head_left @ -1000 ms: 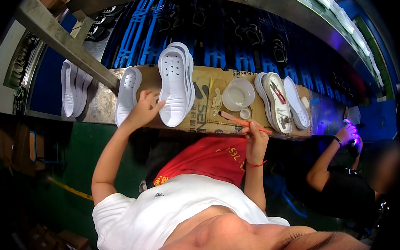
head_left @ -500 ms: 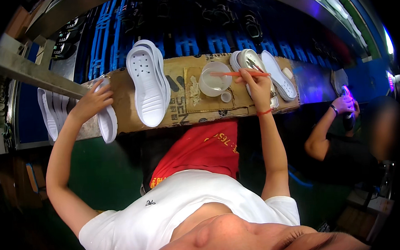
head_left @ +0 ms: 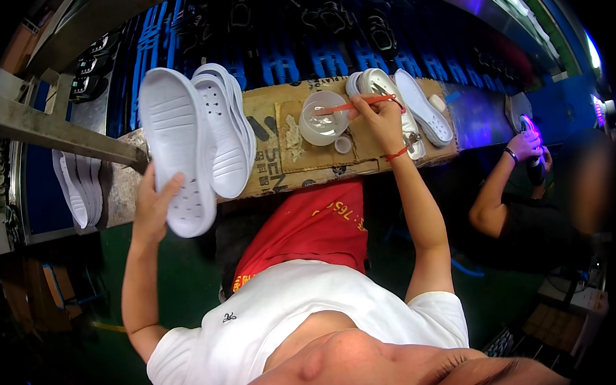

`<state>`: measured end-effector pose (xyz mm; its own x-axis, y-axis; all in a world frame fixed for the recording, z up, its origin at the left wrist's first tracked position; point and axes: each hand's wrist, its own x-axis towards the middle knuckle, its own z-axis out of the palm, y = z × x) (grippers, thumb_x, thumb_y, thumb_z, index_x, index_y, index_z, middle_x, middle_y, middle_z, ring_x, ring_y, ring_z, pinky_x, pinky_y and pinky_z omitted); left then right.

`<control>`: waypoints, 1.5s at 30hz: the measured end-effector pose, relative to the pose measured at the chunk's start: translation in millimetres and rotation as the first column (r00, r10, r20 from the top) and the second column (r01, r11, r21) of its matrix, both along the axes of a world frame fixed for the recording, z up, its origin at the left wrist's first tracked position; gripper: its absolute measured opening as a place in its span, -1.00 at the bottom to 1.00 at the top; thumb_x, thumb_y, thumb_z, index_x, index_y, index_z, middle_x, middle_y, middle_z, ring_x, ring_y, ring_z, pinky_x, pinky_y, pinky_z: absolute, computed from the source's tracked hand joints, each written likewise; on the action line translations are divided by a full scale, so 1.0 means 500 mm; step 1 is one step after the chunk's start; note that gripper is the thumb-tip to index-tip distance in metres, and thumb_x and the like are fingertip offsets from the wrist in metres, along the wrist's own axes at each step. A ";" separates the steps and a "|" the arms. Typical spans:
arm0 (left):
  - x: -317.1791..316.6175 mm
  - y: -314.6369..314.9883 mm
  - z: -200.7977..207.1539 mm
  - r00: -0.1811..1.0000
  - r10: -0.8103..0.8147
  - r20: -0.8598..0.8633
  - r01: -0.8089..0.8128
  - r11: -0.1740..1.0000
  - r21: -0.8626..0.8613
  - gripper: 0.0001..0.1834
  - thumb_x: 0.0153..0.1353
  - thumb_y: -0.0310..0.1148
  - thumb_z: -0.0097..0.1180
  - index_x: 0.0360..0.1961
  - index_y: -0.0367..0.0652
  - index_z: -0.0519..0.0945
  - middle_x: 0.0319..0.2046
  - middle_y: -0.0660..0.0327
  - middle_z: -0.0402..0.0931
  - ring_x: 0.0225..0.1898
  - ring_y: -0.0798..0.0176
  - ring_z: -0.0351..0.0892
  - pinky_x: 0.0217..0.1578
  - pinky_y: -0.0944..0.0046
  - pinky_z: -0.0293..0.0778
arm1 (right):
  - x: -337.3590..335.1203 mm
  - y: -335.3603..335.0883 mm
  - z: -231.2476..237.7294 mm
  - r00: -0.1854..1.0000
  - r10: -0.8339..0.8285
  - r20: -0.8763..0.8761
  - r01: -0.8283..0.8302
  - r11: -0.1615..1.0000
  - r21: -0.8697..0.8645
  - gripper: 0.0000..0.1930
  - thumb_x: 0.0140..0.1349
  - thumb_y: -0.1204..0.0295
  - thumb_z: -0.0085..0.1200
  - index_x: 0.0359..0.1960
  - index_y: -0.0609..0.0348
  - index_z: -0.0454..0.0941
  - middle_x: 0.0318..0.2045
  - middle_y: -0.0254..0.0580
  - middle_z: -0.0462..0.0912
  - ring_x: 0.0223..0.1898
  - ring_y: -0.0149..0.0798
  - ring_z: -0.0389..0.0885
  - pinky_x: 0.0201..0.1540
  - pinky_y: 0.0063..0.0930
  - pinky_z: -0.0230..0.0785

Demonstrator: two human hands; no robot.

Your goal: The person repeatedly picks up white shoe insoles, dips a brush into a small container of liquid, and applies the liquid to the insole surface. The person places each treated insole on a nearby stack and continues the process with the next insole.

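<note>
My left hand (head_left: 154, 206) grips a white shoe sole (head_left: 173, 123) near its lower end, thumb on the holed face, and holds it up over the bench's left side. Beside it, partly overlapped by it, lies a stack of white soles (head_left: 228, 155) on the cardboard. My right hand (head_left: 382, 122) is closed around an orange-handled brush (head_left: 338, 109). The brush's far end reaches into a translucent plastic tub (head_left: 306, 131) holding a clear liquid; its tip is hard to make out. Next to the tub sits a small round cup (head_left: 343, 145).
Several more soles (head_left: 74, 187) stand at the far left, by a metal post (head_left: 54, 132). On the right, white soles (head_left: 426, 113) lie near metal tools in a sole-shaped holder. Beyond runs a blue rack conveyor (head_left: 280, 68) with dark shoes. A co-worker's hand (head_left: 526, 145) is at far right.
My left hand has lifted a sole from the bench's left and brought it right, turning its face into view. My right hand and the brush have shifted slightly left.
</note>
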<state>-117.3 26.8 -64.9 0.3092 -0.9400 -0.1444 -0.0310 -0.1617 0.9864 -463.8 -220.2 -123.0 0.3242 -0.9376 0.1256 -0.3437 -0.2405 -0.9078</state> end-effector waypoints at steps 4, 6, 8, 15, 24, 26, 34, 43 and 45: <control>-0.065 -0.029 -0.039 0.774 -0.249 -0.582 0.212 0.968 -0.133 -0.18 0.14 -0.10 0.05 0.32 -0.35 0.11 0.17 -0.16 0.31 0.08 -0.14 0.48 0.08 0.02 0.46 | -0.039 -0.008 0.001 0.977 -0.043 0.208 -0.028 0.944 0.328 -0.76 0.26 0.39 0.06 -0.23 0.36 0.63 -0.54 -0.27 0.66 -0.51 -0.52 0.53 -0.44 -0.69 0.29; -0.122 -0.046 -0.049 0.431 -0.331 -0.840 0.245 0.938 -0.244 -0.20 0.22 0.01 -0.10 0.35 -0.30 0.07 0.21 -0.22 0.25 0.09 -0.22 0.45 0.07 -0.03 0.47 | -0.058 -0.016 0.009 0.902 -0.115 0.417 -0.146 0.826 0.545 -0.77 0.25 0.41 0.05 -0.22 0.37 0.61 -0.55 -0.28 0.64 -0.54 -0.51 0.51 -0.47 -0.70 0.25; -0.146 -0.070 -0.079 0.313 -0.342 -0.886 0.343 0.911 -0.230 -0.28 0.32 0.00 -0.26 0.37 -0.26 0.04 0.21 -0.24 0.25 0.11 -0.27 0.42 0.06 -0.09 0.47 | -0.053 -0.011 0.024 0.860 -0.124 0.496 -0.232 0.771 0.594 -0.77 0.25 0.42 0.05 -0.21 0.38 0.60 -0.55 -0.28 0.64 -0.55 -0.51 0.49 -0.49 -0.70 0.22; -0.169 -0.068 -0.098 0.356 -0.199 -0.913 0.461 0.887 -0.014 -0.32 0.28 -0.11 -0.32 0.34 -0.29 0.07 0.12 -0.32 0.31 -0.06 -0.27 0.52 -0.05 -0.11 0.51 | 0.040 0.044 0.149 0.923 0.195 0.331 -0.255 0.955 0.151 -0.78 0.27 0.42 0.03 -0.24 0.36 0.63 -0.55 -0.28 0.63 -0.51 -0.50 0.48 -0.42 -0.64 0.28; -0.160 -0.084 -0.105 0.302 -0.264 -0.916 0.608 0.793 -0.028 -0.27 0.21 -0.08 -0.39 0.29 -0.40 0.15 0.06 -0.32 0.36 -0.16 -0.23 0.55 -0.13 -0.08 0.56 | 0.154 0.023 0.225 0.596 0.753 -0.279 -0.794 0.501 -0.345 -0.86 0.06 0.38 0.28 -0.33 0.07 0.73 -0.44 -0.23 0.63 -0.29 -0.31 0.55 -0.23 -0.49 0.46; -0.161 -0.086 -0.118 0.223 -0.262 -0.939 0.590 0.803 -0.084 -0.30 0.25 -0.10 -0.39 0.32 -0.36 0.10 0.09 -0.33 0.34 -0.10 -0.21 0.56 -0.07 -0.05 0.54 | 0.155 -0.008 0.223 0.557 0.757 -0.343 -0.823 0.445 -0.355 -0.86 0.08 0.36 0.26 -0.33 0.06 0.73 -0.39 -0.21 0.62 -0.29 -0.31 0.57 -0.19 -0.49 0.47; -0.177 -0.079 -0.129 0.208 -0.300 -0.931 0.446 0.876 -0.183 -0.33 0.29 -0.10 -0.36 0.32 -0.33 0.13 0.14 -0.25 0.29 -0.06 -0.19 0.51 -0.06 -0.10 0.53 | 0.037 -0.034 0.212 0.868 0.392 -0.306 -0.492 0.761 -0.423 -0.85 0.18 0.39 0.18 -0.30 0.18 0.70 -0.39 -0.25 0.68 -0.29 -0.32 0.60 -0.19 -0.47 0.45; -0.172 -0.118 -0.114 0.577 -0.380 -0.723 0.254 0.925 -0.283 -0.30 0.26 -0.39 0.06 0.36 -0.10 0.03 0.22 0.09 0.24 0.18 0.02 0.37 0.21 -0.03 0.30 | 0.020 0.103 0.142 0.854 0.511 -0.095 -0.516 0.812 -0.273 -0.87 0.18 0.49 0.16 -0.27 0.23 0.67 -0.40 -0.28 0.69 -0.22 -0.35 0.56 -0.13 -0.47 0.39; -0.154 -0.120 -0.109 0.622 -0.247 -0.743 0.165 0.969 -0.184 -0.30 0.04 -0.63 0.22 0.24 -0.18 0.25 0.09 0.13 0.39 0.17 0.09 0.39 0.18 0.07 0.35 | 0.004 0.100 0.147 0.847 0.491 -0.204 -0.532 0.779 -0.331 -0.88 0.17 0.51 0.16 -0.28 0.24 0.67 -0.40 -0.27 0.69 -0.22 -0.34 0.56 -0.13 -0.47 0.38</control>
<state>-194.5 -33.1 -119.2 -0.0735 -0.9860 -0.1499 0.7089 -0.1574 0.6875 -461.9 -170.2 -49.6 0.7728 -0.5228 0.3597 -0.1600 -0.7091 -0.6867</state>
